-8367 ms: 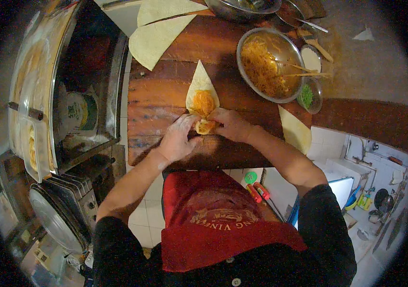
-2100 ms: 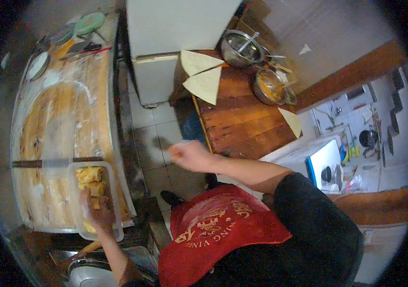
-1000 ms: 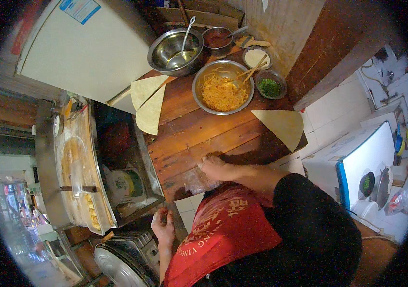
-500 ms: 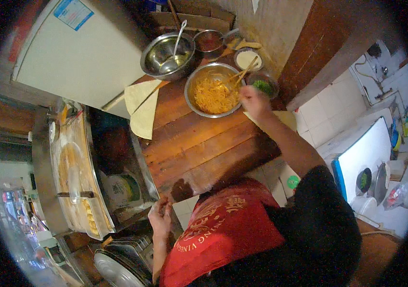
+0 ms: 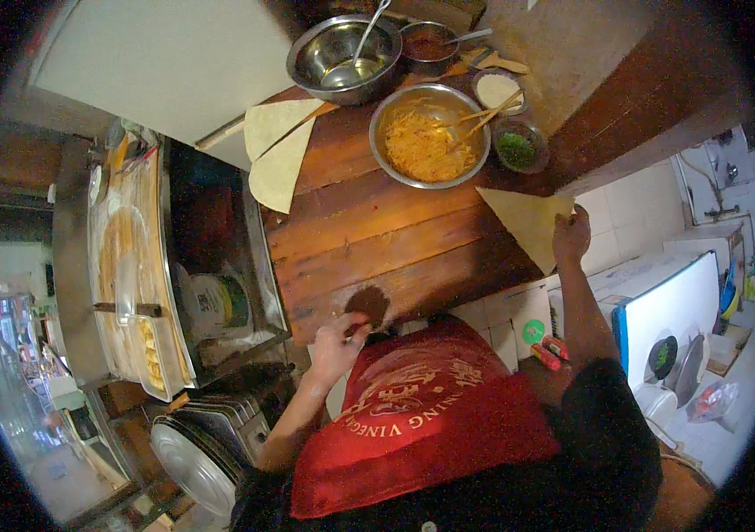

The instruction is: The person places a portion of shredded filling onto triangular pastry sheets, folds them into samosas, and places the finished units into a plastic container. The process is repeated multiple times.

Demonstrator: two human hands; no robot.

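At the right edge of the wooden table, my right hand (image 5: 571, 232) pinches the outer edge of a pale flatbread wedge (image 5: 530, 223), which lies partly on the boards. My left hand (image 5: 340, 344) hovers by the table's near edge, fingers loosely bent and apart, nothing visible in them. A steel bowl (image 5: 379, 158) of orange-yellow shreds (image 5: 426, 146) stands at the far side, with wooden chopsticks (image 5: 484, 118) resting in it. Beside it are a small bowl of chopped greens (image 5: 516, 151) and a bowl of white grains or powder (image 5: 496, 90).
More flatbread pieces (image 5: 282, 177) lie at the table's far left. Behind stand a large steel bowl (image 5: 305, 62) with a ladle (image 5: 361, 44) and a pot of red sauce (image 5: 429, 43). A floured work surface (image 5: 134, 239) is left; a white-topped counter (image 5: 674, 306) is right.
My right hand has moved from beside the shreds bowl, right and nearer, onto the flatbread wedge. My left hand has shifted right along the near edge. The view has tilted nearer.
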